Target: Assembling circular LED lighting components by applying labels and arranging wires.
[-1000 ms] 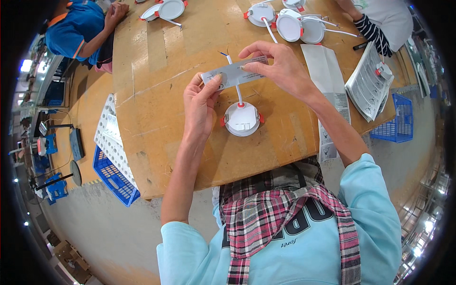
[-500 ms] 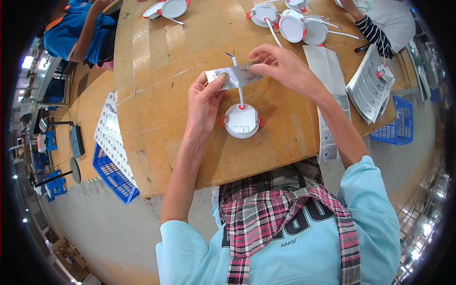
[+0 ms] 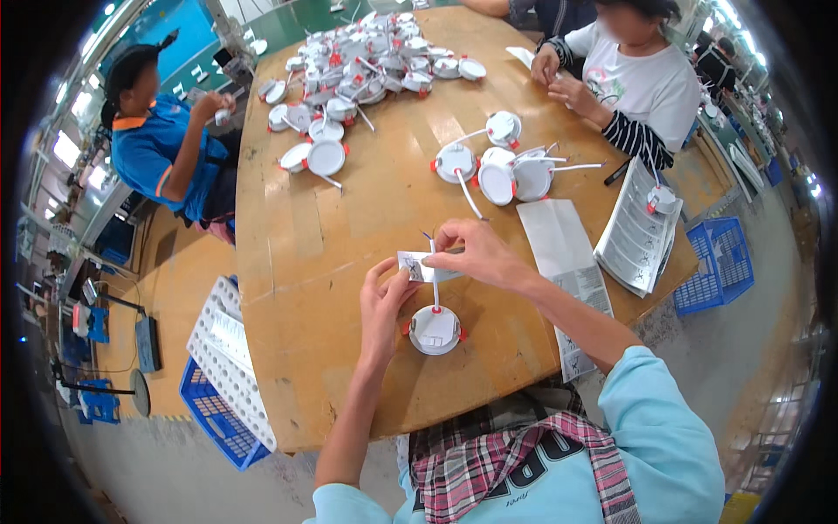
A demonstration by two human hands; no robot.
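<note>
A round white downlight [image 3: 435, 332] with red clips lies on the wooden table in front of me. Its white cable [image 3: 436, 293] points away from me and ends in thin bare-ended wires. Crossing the cable is a silver-white printed label [image 3: 415, 265]. My left hand [image 3: 382, 301] pinches the label's left end between thumb and fingers. At the cable, my right hand [image 3: 478, 255] is closed on the label, thumb and forefinger pressing it near the wire; part of the label's right side is hidden under those fingers.
Right of my hands lie a label sheet [image 3: 554, 240] and a stack of printed sheets [image 3: 642, 236] with a small lamp on top. More downlights [image 3: 497, 179] lie ahead, with a large heap [image 3: 367, 57] beyond. Blue baskets [image 3: 720, 262] stand beside the table. Two people work across from me.
The view has tilted up, bringing the lamp heap and co-workers into sight. My right hand has come in from the label's right end to the cable, and less of the label shows.
</note>
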